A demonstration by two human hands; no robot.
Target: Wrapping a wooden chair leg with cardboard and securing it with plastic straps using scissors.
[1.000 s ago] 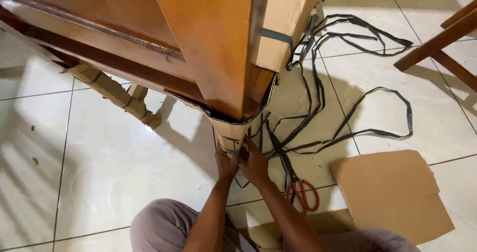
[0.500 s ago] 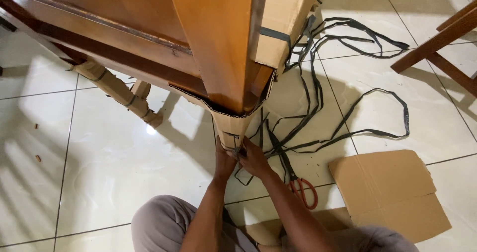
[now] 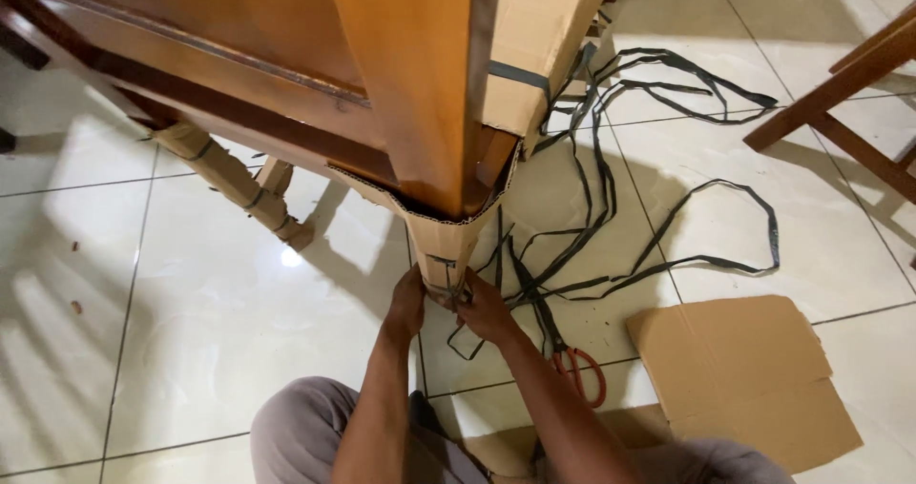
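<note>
Wrapped leg (image 3: 447,255) held low, at the floor.
The near-upright leg is clasped by the left hand (image 3: 408,303); the right hand (image 3: 485,310), just beside, seems pinched on its strap (image 3: 448,288).

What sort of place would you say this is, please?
Probably a room in a home: a glossy white tiled floor, a wooden table with cardboard-wrapped legs, and loose packing straps.
</note>
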